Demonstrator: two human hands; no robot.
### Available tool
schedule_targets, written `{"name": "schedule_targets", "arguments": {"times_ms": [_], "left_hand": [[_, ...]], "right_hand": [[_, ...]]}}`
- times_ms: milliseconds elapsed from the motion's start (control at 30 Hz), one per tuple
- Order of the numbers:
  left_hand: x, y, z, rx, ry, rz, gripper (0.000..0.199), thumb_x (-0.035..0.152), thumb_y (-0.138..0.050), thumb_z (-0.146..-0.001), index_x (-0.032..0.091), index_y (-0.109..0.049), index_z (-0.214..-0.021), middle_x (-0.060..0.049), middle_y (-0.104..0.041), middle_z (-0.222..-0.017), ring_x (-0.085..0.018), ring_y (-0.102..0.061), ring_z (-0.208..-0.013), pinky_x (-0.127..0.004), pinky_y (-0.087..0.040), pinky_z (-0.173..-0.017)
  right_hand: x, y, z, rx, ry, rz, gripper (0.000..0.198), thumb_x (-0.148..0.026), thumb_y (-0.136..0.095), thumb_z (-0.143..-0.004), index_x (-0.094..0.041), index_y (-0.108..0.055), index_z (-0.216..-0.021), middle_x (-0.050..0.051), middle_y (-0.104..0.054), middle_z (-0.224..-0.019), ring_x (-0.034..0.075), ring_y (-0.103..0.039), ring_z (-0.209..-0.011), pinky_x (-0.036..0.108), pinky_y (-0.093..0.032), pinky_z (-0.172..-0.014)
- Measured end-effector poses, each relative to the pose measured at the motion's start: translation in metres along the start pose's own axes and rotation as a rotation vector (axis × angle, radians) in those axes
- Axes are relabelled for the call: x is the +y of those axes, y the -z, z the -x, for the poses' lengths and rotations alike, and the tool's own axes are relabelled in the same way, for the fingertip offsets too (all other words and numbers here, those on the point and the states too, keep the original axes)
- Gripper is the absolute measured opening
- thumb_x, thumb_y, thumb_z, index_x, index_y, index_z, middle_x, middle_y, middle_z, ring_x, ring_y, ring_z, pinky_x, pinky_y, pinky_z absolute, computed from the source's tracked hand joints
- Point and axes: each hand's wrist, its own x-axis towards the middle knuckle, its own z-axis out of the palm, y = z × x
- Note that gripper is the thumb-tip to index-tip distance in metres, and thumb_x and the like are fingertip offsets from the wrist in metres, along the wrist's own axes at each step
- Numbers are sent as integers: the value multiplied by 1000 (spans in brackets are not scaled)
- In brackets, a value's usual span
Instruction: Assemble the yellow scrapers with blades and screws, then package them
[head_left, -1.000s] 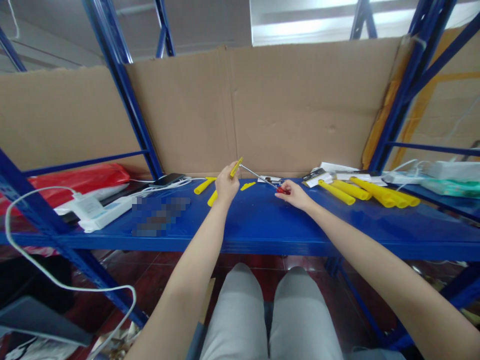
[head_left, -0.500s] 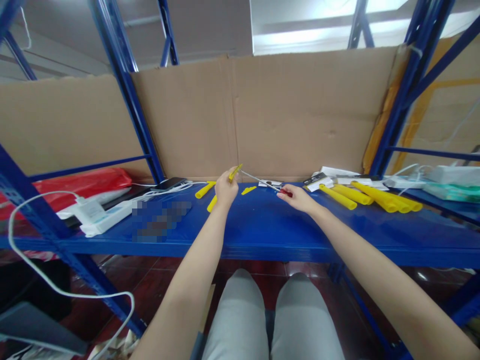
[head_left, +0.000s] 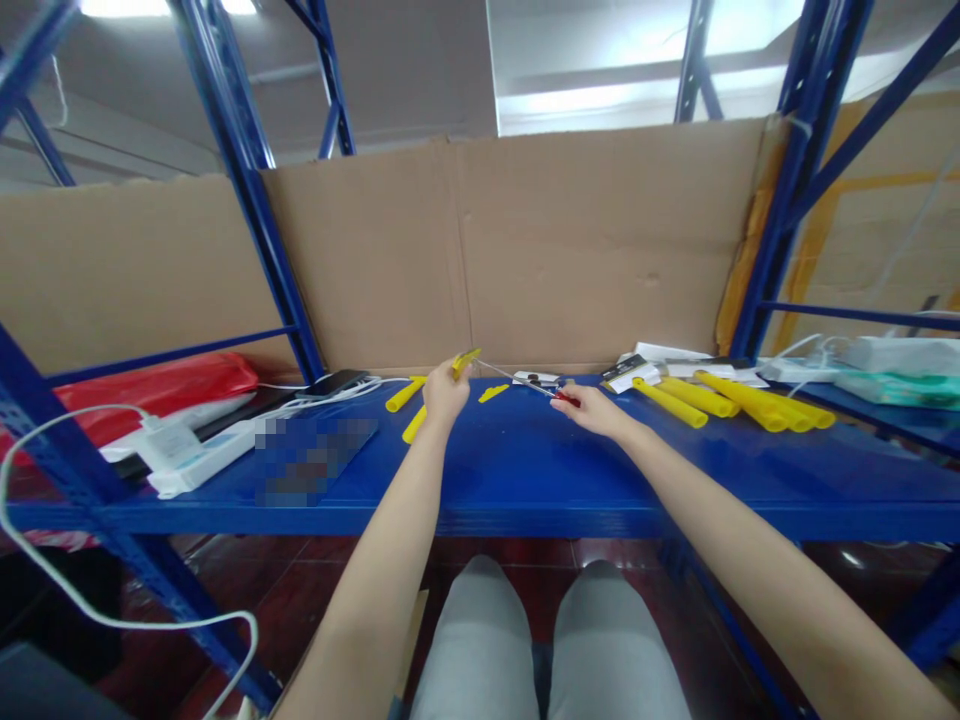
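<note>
My left hand is closed around a small yellow plastic piece, raised over the blue shelf. To its right, my right hand grips a screwdriver by its red handle. The long thin metal shaft slants up and left, and its tip reaches the yellow piece; whether it touches is too small to tell. A flat yellow piece lies on the shelf between my hands. Beside my left wrist are yellow tubes, one partly hidden by the forearm.
Several yellow tubes lie at the right, in front of white cards and papers. A white power strip with a plugged-in adapter and cables is at the left, near a phone. Cardboard closes off the back between blue posts.
The view has tilted slightly upward. The yellow piece in my left hand lies flatter than before. My right hand still holds the screwdriver against or near it.
</note>
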Motion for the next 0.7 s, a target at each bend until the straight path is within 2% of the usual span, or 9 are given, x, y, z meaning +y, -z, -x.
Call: {"name": "schedule_targets", "arguments": {"times_ms": [200, 367, 533, 700], "left_hand": [[-3, 1, -1, 0, 9, -61, 16, 34, -61, -75, 20, -65, -68, -7, -68, -61, -25, -67, -70, -31, -48, -64], [1, 1, 1, -70, 36, -128, 20, 34, -61, -77, 21, -62, -62, -9, -67, -63, -29, -68, -74, -34, -49, -67], [8, -1, 6, -17, 5, -43, 11, 27, -62, -78, 20, -70, -82, -10, -72, -74, -31, -68, -86, -38, -50, -77], [13, -2, 10, 58, -102, 77, 23, 22, -57, -83, 19, -70, -102, -9, -73, -101, -27, -66, -99, -38, -50, -89]], "right_hand": [[6, -6, -1, 73, -24, -49, 29, -44, -63, -72, -23, -42, -71, -2, -55, -65, 14, -48, -60, 26, -36, -57], [3, -3, 1, -1, -55, 66, 25, -39, -61, -75, -22, -45, -66, -1, -54, -63, 14, -48, -58, 26, -32, -55], [3, -4, 0, -9, -127, 77, 19, -36, -62, -75, -22, -52, -68, 1, -59, -66, 16, -52, -60, 27, -34, -57], [4, -6, -1, -36, -72, -119, 24, -41, -53, -81, -20, -53, -69, 1, -59, -65, 16, -54, -61, 28, -40, -60]]}}
